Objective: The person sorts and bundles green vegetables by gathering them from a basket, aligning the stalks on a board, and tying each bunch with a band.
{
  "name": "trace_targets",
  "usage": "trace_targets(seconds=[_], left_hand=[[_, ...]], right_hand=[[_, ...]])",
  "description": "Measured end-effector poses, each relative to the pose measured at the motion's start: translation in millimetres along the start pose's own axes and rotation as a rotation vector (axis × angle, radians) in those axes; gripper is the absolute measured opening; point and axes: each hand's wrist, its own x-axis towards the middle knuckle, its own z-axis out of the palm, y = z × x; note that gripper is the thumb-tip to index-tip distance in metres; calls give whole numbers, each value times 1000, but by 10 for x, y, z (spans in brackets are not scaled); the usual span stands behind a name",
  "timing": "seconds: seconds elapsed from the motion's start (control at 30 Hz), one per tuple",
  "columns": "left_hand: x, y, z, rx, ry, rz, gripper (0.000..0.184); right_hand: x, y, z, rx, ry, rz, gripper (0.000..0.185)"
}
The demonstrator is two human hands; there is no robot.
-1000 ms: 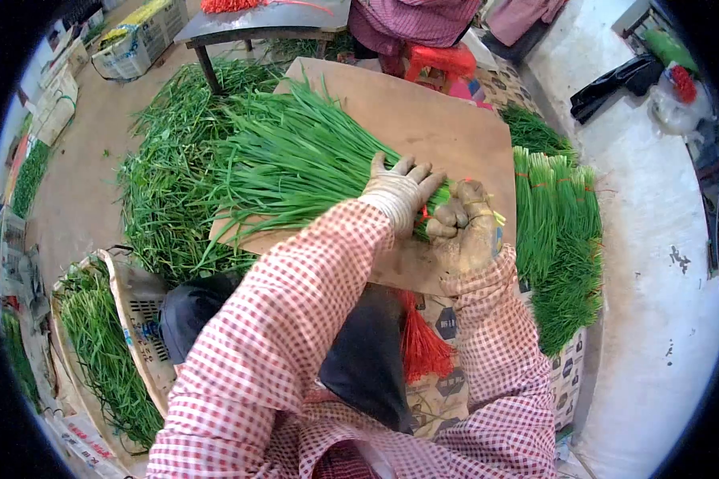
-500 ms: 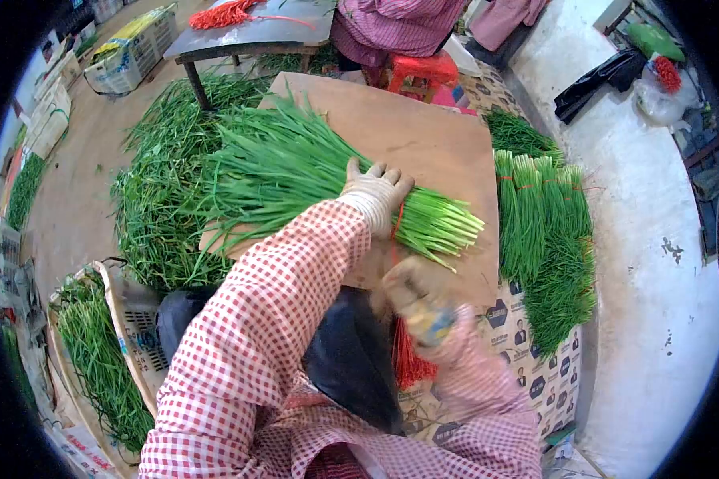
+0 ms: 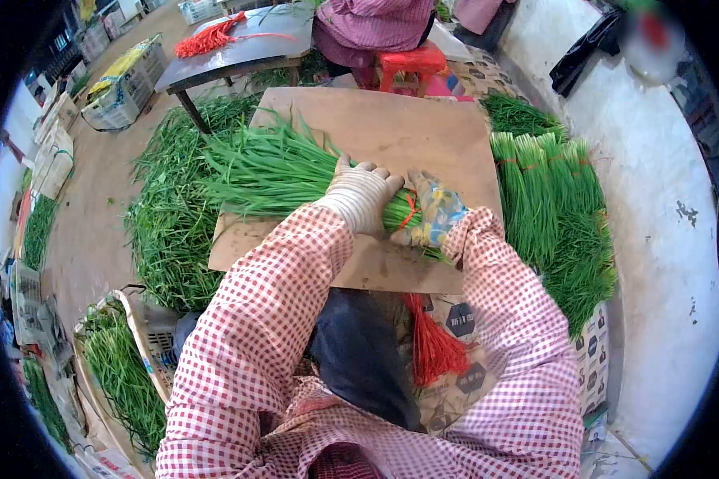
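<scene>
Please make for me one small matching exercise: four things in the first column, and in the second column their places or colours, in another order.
1. Stool
2. Wall
3. Bunch under the left hand
4. Row of tied bunches

A. Green, beyond the right edge of the brown board
B. Red, beneath the seated person
C. Whitish, at the far right, with dark marks
D. On the brown board, leaves spreading left

Right pairs: 1-B, 2-C, 3-D, 4-A
</scene>
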Motion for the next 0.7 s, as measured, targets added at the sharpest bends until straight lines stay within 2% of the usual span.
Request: trace_targets(seconds=[0.03, 0.2, 0.23, 0.27, 0.33, 0.4, 0.43, 0.47, 0.53, 0.57, 0.6, 0.63, 0.67, 0.7], left_hand=[[21, -22, 54, -1, -2, 2, 98], [112, -95, 261, -51, 163, 24, 98], [113, -104, 322, -57, 163, 24, 98], [109, -111, 397, 24, 353, 26, 92], [-15, -88, 454, 110, 540, 25, 85], [-238, 0, 560, 146, 810, 144, 62], [-348, 84, 594, -93, 873, 204, 42], [-436, 177, 671, -86, 854, 217, 42], [-501, 351, 766, -496, 398, 90, 39], [-456, 431, 765, -488, 396, 97, 39], [-390, 532, 762, -477, 354, -5, 41], [-331, 628, 770, -469, 309, -108, 43], [-264, 697, 774, -469, 307, -106, 43], [-180, 739, 771, -500, 296, -171, 44]], right_hand=[[82, -18, -1, -39, -99, -15, 113], [232, 72, -6, -190, -50, -126, 99], [324, 101, -58, -97, -233, -59, 93], [389, 131, -98, 0, -412, 8, 86], [440, 217, -90, 4, -367, -8, 91], [503, 357, -35, 245, -454, -149, 70], [641, 391, 167, 305, -450, -307, 58], [629, 529, 283, 328, -443, -303, 58], [426, 268, -56, 307, -374, -91, 60], [355, 156, -211, 316, -411, -136, 58], [375, 158, -199, 319, -402, -133, 58], [413, 181, -159, 340, -391, -93, 59], [436, 203, -111, 360, -384, -55, 60], [418, 212, -52, 312, -295, -60, 65]])
